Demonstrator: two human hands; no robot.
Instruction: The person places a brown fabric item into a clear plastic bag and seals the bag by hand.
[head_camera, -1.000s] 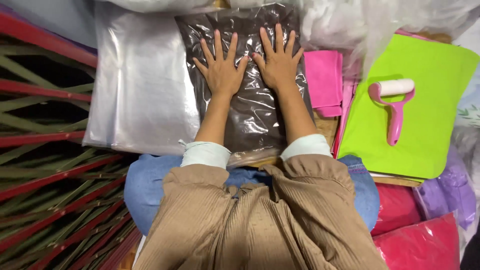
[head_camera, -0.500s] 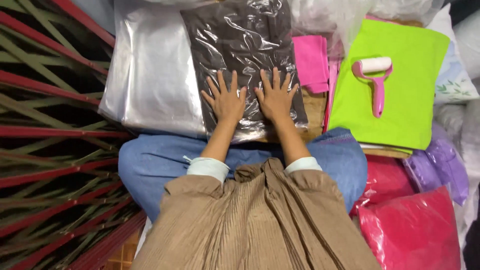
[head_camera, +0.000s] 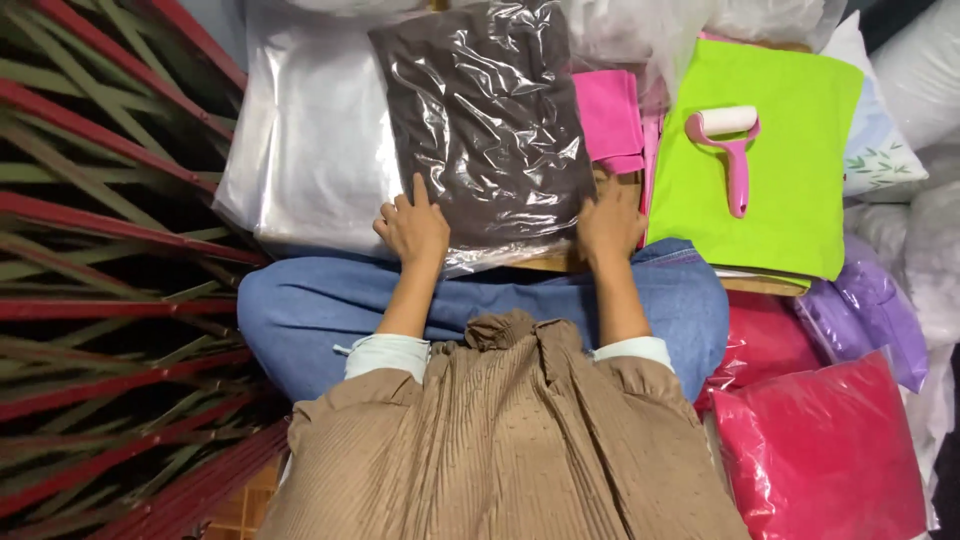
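A dark brown folded cloth sealed in a clear plastic bag (head_camera: 480, 120) lies flat in front of me on a small wooden board. My left hand (head_camera: 412, 228) grips the bag's near left corner, fingers curled over its edge. My right hand (head_camera: 610, 222) holds the near right corner in the same way. Both forearms reach out from cream cuffs and tan pleated sleeves over my blue-jeaned knees (head_camera: 330, 310).
A stack of clear plastic bags (head_camera: 300, 150) lies to the left. Right of the bag are a folded pink cloth (head_camera: 610, 115), a lime green cloth (head_camera: 790, 170) with a pink lint roller (head_camera: 730, 140), and bagged red (head_camera: 820, 460) and purple (head_camera: 860, 320) cloths. Red bars (head_camera: 110, 220) stand at left.
Both hands slid from flat on the middle of the brown bag down to its near edge and now grip its two near corners.
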